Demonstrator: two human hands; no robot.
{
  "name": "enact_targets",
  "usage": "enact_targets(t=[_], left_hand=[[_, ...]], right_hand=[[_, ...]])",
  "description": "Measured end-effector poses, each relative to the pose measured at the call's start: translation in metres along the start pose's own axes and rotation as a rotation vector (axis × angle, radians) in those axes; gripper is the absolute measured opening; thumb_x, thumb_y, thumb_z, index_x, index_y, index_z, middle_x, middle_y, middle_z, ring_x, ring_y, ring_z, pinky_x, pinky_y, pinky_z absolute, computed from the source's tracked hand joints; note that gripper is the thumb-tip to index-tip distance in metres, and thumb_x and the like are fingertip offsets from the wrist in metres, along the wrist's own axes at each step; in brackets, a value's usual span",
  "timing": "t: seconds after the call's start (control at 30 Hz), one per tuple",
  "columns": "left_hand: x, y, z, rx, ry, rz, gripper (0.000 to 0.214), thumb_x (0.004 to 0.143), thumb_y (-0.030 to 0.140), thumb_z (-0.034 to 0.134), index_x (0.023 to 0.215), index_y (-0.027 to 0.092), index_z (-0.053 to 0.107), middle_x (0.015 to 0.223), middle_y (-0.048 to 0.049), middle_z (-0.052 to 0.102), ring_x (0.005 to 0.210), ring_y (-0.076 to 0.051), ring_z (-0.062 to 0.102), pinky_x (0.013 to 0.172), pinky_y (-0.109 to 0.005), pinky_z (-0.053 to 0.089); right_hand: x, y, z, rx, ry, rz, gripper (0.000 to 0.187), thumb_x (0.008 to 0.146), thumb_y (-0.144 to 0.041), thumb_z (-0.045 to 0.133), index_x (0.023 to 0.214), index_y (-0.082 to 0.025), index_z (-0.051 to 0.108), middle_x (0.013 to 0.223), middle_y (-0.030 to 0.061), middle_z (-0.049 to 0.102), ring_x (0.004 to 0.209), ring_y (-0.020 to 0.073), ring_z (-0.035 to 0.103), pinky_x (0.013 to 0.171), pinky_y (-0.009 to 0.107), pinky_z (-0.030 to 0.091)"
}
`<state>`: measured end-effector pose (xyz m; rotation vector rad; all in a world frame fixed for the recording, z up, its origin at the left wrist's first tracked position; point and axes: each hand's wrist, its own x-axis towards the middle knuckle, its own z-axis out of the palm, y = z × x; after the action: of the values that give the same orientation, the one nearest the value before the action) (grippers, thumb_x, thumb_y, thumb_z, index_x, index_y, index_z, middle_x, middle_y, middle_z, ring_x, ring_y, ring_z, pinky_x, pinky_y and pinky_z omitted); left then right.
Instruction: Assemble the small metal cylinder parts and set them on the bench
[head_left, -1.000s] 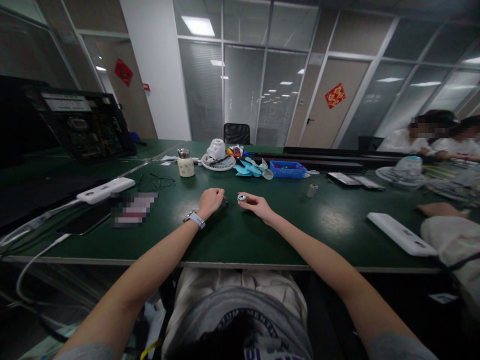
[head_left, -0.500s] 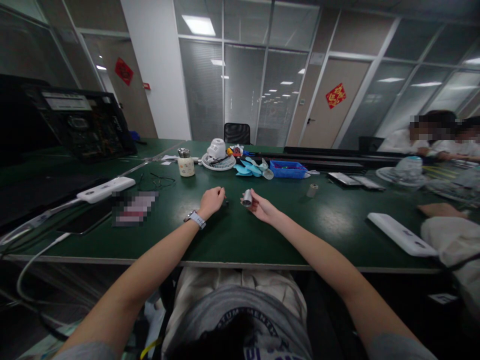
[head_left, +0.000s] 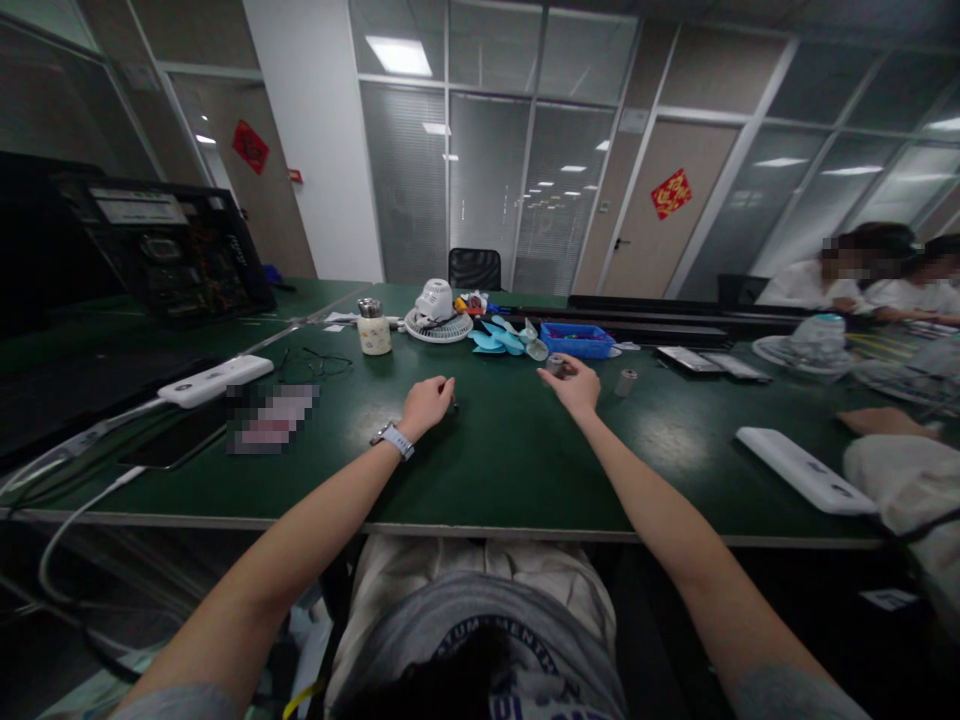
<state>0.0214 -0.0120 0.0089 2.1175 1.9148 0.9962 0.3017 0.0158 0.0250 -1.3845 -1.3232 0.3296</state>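
My right hand (head_left: pixel 576 387) reaches forward over the green table (head_left: pixel 487 460) and its fingers are closed on a small silver metal cylinder (head_left: pixel 555 364), just in front of a blue tray (head_left: pixel 576 340). My left hand (head_left: pixel 424 403), with a watch on the wrist, rests on the table in a loose fist around a thin dark tool whose tip pokes out (head_left: pixel 453 403). A second small cylinder (head_left: pixel 624 381) stands to the right of my right hand.
At the back stand a white fan base (head_left: pixel 436 310), blue fan blades (head_left: pixel 499 338) and a small white jar (head_left: pixel 372 327). White power strips lie at left (head_left: pixel 214 380) and right (head_left: pixel 802 467). Other people sit at far right (head_left: pixel 862 285).
My right hand lifted the silver cylinder from the table centre and carried it forward and right toward the blue tray. My left hand stayed put.
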Motion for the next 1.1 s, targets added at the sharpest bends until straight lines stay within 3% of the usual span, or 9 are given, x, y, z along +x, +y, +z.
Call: enact_targets(t=[0.17,0.37,0.57,0.7,0.77,0.87,0.93,1.0,1.1], left_hand=[[-0.001,-0.001,-0.001,-0.006,-0.014,0.006,0.046,0.093,0.044,0.032,0.070,0.021,0.065,0.073,-0.0054,0.069,0.069,-0.019,0.062,0.062,-0.027,0.039],[-0.001,-0.001,0.000,0.007,-0.016,-0.010,0.045,0.092,0.044,0.033,0.070,0.022,0.064,0.073,-0.0057,0.070,0.069,-0.019,0.062,0.061,-0.027,0.038],[-0.002,0.002,-0.001,-0.015,-0.017,-0.026,0.041,0.092,0.044,0.034,0.072,0.022,0.063,0.078,-0.0052,0.071,0.073,-0.019,0.063,0.065,-0.026,0.041],[-0.002,0.003,-0.001,-0.068,0.026,-0.081,0.031,0.092,0.041,0.037,0.083,0.022,0.061,0.080,-0.0039,0.072,0.076,-0.020,0.065,0.067,-0.027,0.042],[-0.003,0.002,-0.001,-0.077,0.055,-0.112,0.027,0.093,0.038,0.037,0.090,0.023,0.059,0.079,-0.0039,0.072,0.077,-0.021,0.065,0.068,-0.028,0.042],[-0.003,0.000,-0.002,-0.077,0.076,-0.161,0.025,0.093,0.036,0.036,0.097,0.023,0.057,0.078,-0.0044,0.072,0.078,-0.022,0.066,0.069,-0.029,0.043],[-0.002,-0.001,-0.004,-0.065,0.088,-0.209,0.024,0.093,0.036,0.036,0.100,0.023,0.056,0.080,-0.0056,0.072,0.082,-0.024,0.066,0.070,-0.030,0.043],[-0.002,-0.002,-0.006,-0.050,0.109,-0.257,0.025,0.092,0.036,0.038,0.103,0.022,0.055,0.083,-0.0078,0.072,0.086,-0.025,0.066,0.074,-0.032,0.044],[-0.002,-0.001,-0.009,-0.050,0.125,-0.290,0.025,0.092,0.037,0.040,0.106,0.021,0.053,0.088,-0.0103,0.072,0.091,-0.025,0.066,0.080,-0.033,0.044]], right_hand=[[0.034,0.049,-0.050,-0.286,0.436,0.240,0.047,0.067,-0.035,0.073,0.112,-0.022,0.067,0.105,0.0128,0.070,0.099,0.0293,0.064,0.090,0.043,0.045],[0.040,0.098,-0.093,-0.330,0.609,0.451,0.045,0.068,-0.025,0.066,0.114,-0.022,0.066,0.110,0.0164,0.067,0.098,0.0320,0.062,0.086,0.046,0.044],[0.043,0.102,-0.096,-0.342,0.678,0.481,0.062,0.060,-0.014,0.066,0.121,-0.022,0.059,0.119,0.0208,0.061,0.108,0.0358,0.057,0.094,0.050,0.038],[0.037,0.071,-0.076,-0.454,0.857,0.189,0.075,0.061,-0.016,0.064,0.132,-0.010,0.044,0.135,0.0247,0.045,0.129,0.0358,0.037,0.108,0.050,0.021],[0.025,0.047,-0.054,-0.447,0.688,-0.057,0.059,0.069,-0.017,0.058,0.127,-0.011,0.048,0.131,0.0197,0.048,0.128,0.0315,0.037,0.109,0.049,0.020],[-0.007,0.011,-0.003,-0.272,0.115,-0.326,0.035,0.080,-0.024,0.055,0.114,-0.019,0.060,0.115,0.0114,0.059,0.113,0.0257,0.049,0.105,0.045,0.027],[-0.032,-0.008,0.034,-0.137,-0.224,-0.359,0.028,0.079,-0.038,0.063,0.102,-0.025,0.068,0.109,0.0086,0.062,0.109,0.0262,0.050,0.103,0.047,0.027],[-0.054,-0.022,0.067,-0.127,-0.403,-0.351,0.032,0.072,-0.048,0.070,0.097,-0.029,0.072,0.113,0.0078,0.061,0.114,0.0277,0.046,0.103,0.047,0.027],[-0.071,-0.034,0.097,-0.279,-0.481,-0.340,0.033,0.072,-0.053,0.069,0.096,-0.031,0.074,0.124,0.0080,0.057,0.124,0.0287,0.038,0.103,0.046,0.026]])
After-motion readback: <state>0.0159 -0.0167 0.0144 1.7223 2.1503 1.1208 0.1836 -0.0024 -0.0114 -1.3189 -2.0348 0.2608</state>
